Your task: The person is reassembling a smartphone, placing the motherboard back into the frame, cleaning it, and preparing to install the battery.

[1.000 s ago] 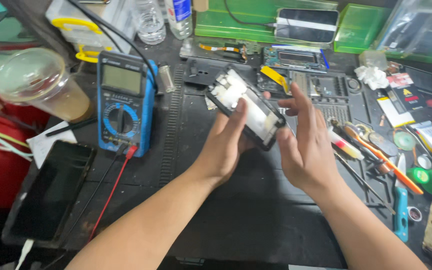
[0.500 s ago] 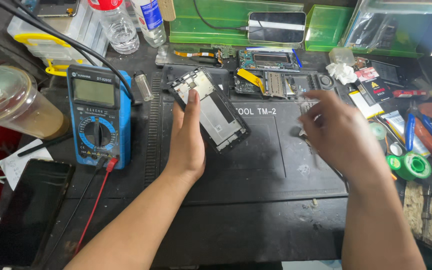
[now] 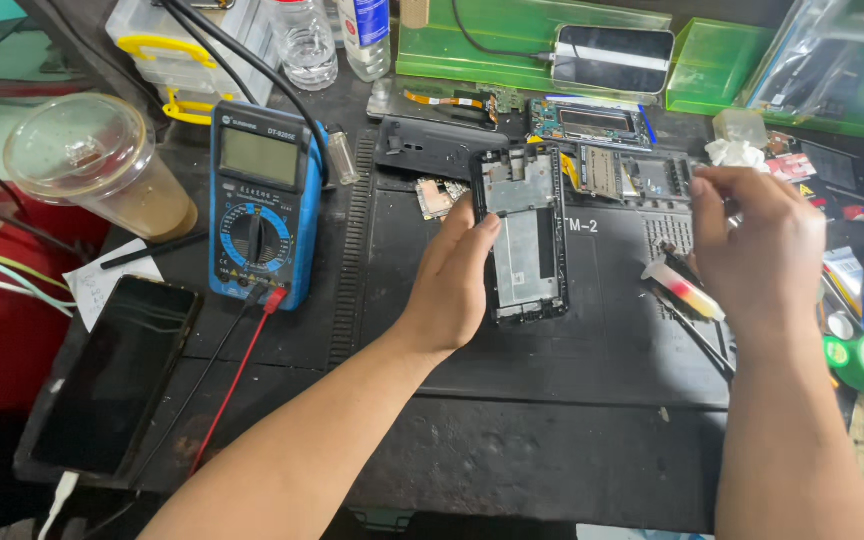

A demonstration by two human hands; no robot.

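Head view showed our desk (image 3: 592, 440) crowded with tools. Our left hand (image 3: 457, 285) gripped the opened phone (image 3: 524, 235) by one edge, tilted above the mat. It could slip. Our right hand (image 3: 757, 245) pinched something tiny; we couldn't see what.

A black-and-silver opened phone frame (image 3: 523, 235) lies on a dark grey work mat (image 3: 592, 330), beside a blue multimeter (image 3: 262, 200) with a red lead (image 3: 237, 375) and green plastic trays (image 3: 512, 40).
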